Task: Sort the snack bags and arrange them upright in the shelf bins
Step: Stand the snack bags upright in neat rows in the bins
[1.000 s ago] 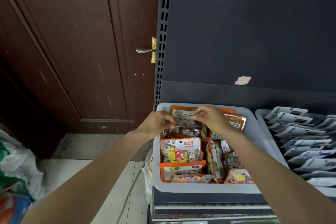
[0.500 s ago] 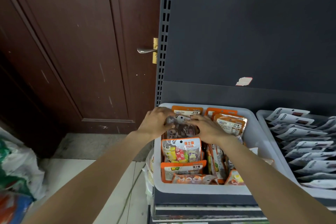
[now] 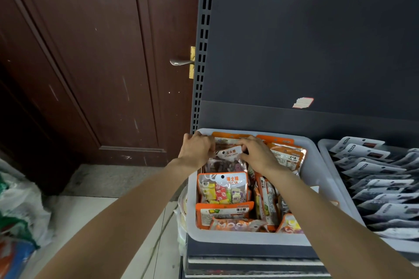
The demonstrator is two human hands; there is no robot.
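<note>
Both hands, the left hand (image 3: 196, 148) and the right hand (image 3: 257, 154), close their grip on the top corners of a clear stone-candy bag with a white label (image 3: 226, 161), standing upright at the rear left of the pale grey plastic shelf bin (image 3: 317, 165) among orange-edged snack bags (image 3: 223, 190).

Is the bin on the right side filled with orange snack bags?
No, the right bin holds rows of white and grey bags; the orange bags are in the left bin.
</note>
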